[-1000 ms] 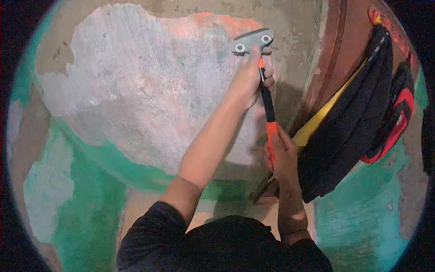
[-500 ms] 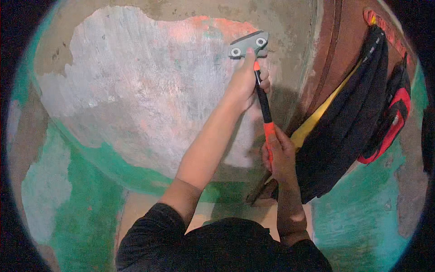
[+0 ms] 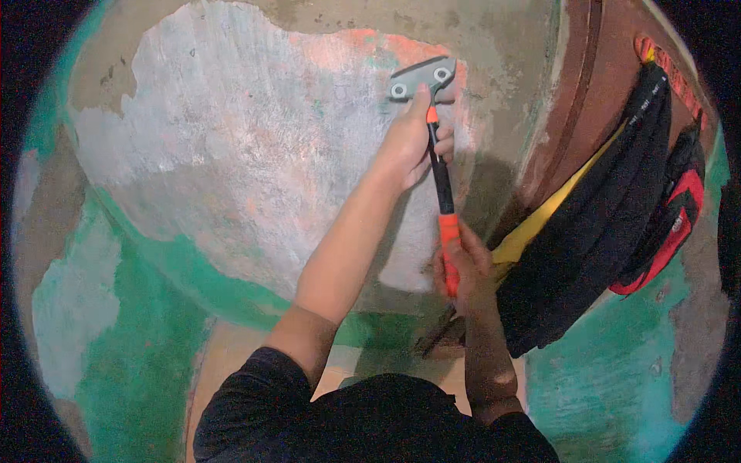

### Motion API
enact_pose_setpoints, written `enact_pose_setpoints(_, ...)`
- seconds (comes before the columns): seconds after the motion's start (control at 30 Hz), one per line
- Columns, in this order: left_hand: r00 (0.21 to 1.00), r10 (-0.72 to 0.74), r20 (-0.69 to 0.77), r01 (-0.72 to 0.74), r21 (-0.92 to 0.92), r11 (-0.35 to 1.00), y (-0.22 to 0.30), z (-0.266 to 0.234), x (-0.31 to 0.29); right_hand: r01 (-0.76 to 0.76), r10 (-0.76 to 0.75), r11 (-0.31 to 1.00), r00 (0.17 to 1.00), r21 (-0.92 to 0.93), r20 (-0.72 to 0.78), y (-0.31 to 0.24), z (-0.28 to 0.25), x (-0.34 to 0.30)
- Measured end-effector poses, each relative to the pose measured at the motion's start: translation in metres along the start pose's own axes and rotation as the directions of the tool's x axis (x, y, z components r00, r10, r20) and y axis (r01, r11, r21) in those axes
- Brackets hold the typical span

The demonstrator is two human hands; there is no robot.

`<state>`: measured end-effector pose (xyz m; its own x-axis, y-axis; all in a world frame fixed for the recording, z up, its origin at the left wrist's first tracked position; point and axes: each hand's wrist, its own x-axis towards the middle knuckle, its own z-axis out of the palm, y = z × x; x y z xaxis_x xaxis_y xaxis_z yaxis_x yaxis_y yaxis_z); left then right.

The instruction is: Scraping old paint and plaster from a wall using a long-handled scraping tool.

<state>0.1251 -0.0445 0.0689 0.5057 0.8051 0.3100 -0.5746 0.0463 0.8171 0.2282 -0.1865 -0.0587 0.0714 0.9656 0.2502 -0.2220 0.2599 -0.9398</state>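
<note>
A long-handled scraper (image 3: 443,181) with a wide grey head, black shaft and orange grip lies against the wall (image 3: 231,139). Just below its head, my left hand (image 3: 411,143) is wrapped around the neck, thumb pressed up on the grey plate. Lower down, my right hand (image 3: 467,266) closes around the orange grip. The scraper's blade edge points up, beside an orange-tinted strip of wall at the top of a large pale, stripped patch. Grey-brown coating surrounds that patch above and to the right.
On the right, black clothing (image 3: 590,208) with a yellow strip hangs from a reddish-brown door-like panel (image 3: 559,116), beside a red and black item (image 3: 675,224). Green paint (image 3: 177,270) borders the pale patch below. A dark strip (image 3: 440,336) juts out under my right hand.
The scene has shifted slightly in the view. My hands and the scraper have moved slightly left relative to the wall, and the handle's lower end has swung a little left.
</note>
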Motion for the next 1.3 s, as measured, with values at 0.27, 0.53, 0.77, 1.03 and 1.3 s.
enact_pose_setpoints(0.27,0.979,-0.124,0.162,0.136,-0.071,0.988,0.007,-0.013,0.008,-0.016,0.0,0.963,0.998,0.27,0.059,0.011,0.008,0.003)
enact_pose_setpoints(0.53,0.958,-0.196,0.208,0.22,-0.1,0.97,0.005,-0.017,0.008,0.03,-0.028,0.999,0.992,0.013,-0.122,-0.004,0.033,-0.014)
enact_pose_setpoints(0.77,0.962,-0.084,0.26,0.115,-0.107,0.988,0.02,-0.008,0.014,0.052,-0.06,0.997,0.985,-0.055,-0.159,-0.011,0.044,-0.008)
enact_pose_setpoints(1.03,0.976,-0.091,0.197,0.11,-0.088,0.99,0.01,-0.011,0.014,0.052,-0.066,0.995,0.982,-0.08,-0.178,-0.007,0.05,-0.009)
enact_pose_setpoints(1.3,0.978,-0.208,-0.026,0.203,-0.126,0.971,-0.032,-0.036,-0.024,-0.054,0.041,0.989,0.994,-0.136,-0.1,0.055,0.024,-0.028)
